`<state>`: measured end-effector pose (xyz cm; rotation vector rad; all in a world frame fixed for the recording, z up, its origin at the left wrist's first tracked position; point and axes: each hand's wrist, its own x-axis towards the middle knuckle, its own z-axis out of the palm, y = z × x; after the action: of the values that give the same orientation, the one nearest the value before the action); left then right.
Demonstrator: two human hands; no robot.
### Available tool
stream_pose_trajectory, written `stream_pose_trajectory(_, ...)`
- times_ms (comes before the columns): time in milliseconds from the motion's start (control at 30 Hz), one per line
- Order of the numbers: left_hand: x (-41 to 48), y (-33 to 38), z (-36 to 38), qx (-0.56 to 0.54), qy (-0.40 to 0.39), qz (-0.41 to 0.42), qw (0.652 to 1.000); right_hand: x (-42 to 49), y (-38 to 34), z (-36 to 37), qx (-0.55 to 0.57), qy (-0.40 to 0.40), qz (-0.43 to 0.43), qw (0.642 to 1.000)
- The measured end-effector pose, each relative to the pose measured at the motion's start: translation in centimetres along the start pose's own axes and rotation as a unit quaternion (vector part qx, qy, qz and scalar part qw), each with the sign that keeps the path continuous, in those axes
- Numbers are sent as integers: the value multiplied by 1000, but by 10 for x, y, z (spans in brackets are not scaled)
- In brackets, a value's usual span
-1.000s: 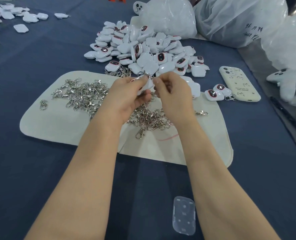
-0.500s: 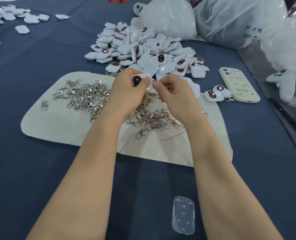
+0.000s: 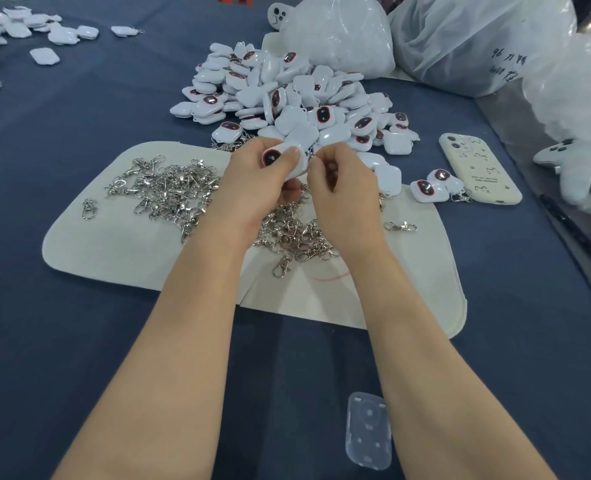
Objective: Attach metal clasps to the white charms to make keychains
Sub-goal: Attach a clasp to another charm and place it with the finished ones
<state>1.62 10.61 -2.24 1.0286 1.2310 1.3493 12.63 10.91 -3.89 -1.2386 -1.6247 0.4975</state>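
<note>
My left hand [image 3: 252, 181] grips a white charm [image 3: 282, 160] with a dark red-rimmed window, held above the cream mat [image 3: 131, 247]. My right hand [image 3: 342, 188] is curled tight against the charm's right edge, fingertips pinching something small there; the clasp itself is hidden by my fingers. A spread of loose metal clasps [image 3: 169, 192] lies on the mat under and left of my hands. Behind my hands sits a big heap of white charms [image 3: 287, 95].
A cream phone [image 3: 479, 168] lies right of the heap, with two finished charms [image 3: 432, 185] beside it. Plastic bags [image 3: 460, 39] stand at the back right. More charms [image 3: 27, 29] lie far left. A clear plastic piece [image 3: 368, 431] lies near me on the blue cloth.
My left hand turned the charm, so its dark window now faces me. Both hands stayed together above the mat, shifting slightly.
</note>
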Motion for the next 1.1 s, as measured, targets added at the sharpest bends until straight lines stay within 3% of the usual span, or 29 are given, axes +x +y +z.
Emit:
stream_pose_trajectory(100, -1, 1, 2, 95, 25, 62, 993, 2, 0, -5, -37, -28, -7, 999)
stream_pose_trajectory(200, -4, 4, 3, 276, 37, 202, 939, 9, -3, -15, -86, -71, -2, 994)
stream_pose_trajectory(300, -9, 5, 5, 341, 8, 267, 901, 18, -3, -28, -99, -116, 36, 988)
stream_pose_trajectory(367, -8, 4, 5, 335, 1, 248, 909, 18, 0, -35, -47, -136, 74, 987)
stream_pose_trajectory(500, -6, 3, 3, 231, -9, 125, 965, 16, 5, -36, 86, -97, 135, 982)
stream_pose_trajectory(700, -5, 5, 2, 203, 1, 111, 973, 12, 8, -32, 141, -215, 146, 955)
stream_pose_trajectory(900, 0, -3, 0, 169, 21, 71, 983, 17, 14, -31, 146, -97, 177, 968)
stream_pose_trajectory(1000, 2, -7, 0, 140, 7, 24, 990, 15, 13, -21, 193, -38, 223, 955)
stream_pose_trajectory(1100, 2, -10, 3, 77, -2, -24, 997, 10, 11, -17, 253, -118, 256, 925)
